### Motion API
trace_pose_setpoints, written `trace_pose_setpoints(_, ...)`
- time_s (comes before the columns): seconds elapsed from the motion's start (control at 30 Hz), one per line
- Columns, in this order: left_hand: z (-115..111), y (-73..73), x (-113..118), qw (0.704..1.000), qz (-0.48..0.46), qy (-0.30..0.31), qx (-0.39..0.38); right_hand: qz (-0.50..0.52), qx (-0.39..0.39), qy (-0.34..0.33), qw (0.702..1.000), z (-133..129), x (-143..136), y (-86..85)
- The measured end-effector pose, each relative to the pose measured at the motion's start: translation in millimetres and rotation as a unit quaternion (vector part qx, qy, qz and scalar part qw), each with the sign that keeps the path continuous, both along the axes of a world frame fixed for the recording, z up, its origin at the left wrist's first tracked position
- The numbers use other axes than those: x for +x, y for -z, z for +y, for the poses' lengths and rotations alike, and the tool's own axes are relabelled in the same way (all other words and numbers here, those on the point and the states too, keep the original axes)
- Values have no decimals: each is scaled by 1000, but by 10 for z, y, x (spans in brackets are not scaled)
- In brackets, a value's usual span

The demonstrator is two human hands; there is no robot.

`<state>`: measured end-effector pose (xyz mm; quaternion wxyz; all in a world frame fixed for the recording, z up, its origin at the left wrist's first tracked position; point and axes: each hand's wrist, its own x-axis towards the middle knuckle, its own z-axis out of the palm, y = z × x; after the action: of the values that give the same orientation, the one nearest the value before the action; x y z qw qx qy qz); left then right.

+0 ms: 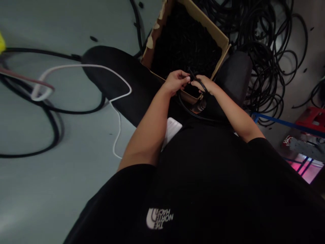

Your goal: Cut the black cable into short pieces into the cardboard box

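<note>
Cable (203, 86): gripped in my right hand (207, 84), near edge of box (208, 21)
Left hand (175, 82): fingertips pinched beside it; contents unclear

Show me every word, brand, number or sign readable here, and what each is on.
"THE NORTH": white lettering beside a white curved logo on the black short-sleeved shirt; another word there is too blurred to be sure of.
Brown cardboard box: no lettering visible.
Small red-and-white object at right: any markings are too blurred to read.
</note>
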<state>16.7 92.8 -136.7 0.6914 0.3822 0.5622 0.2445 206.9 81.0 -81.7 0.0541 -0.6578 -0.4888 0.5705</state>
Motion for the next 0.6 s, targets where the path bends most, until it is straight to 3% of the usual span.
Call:
trace_pose_setpoints(0.1, 13, 91, -18, 1000, 24, -1, 7, -16, -3, -1, 1000, -42, -37, 25)
trace_pose_setpoints(0.3, 2, 273, -49, 999, 30, -14, 20, -42, 72, -38, 996, -76, -42, 269)
trace_pose_setpoints(0.6, 28, 252, -34, 999, 32, -27, -23, -53, 63, -66, 994, -142, -29, 249)
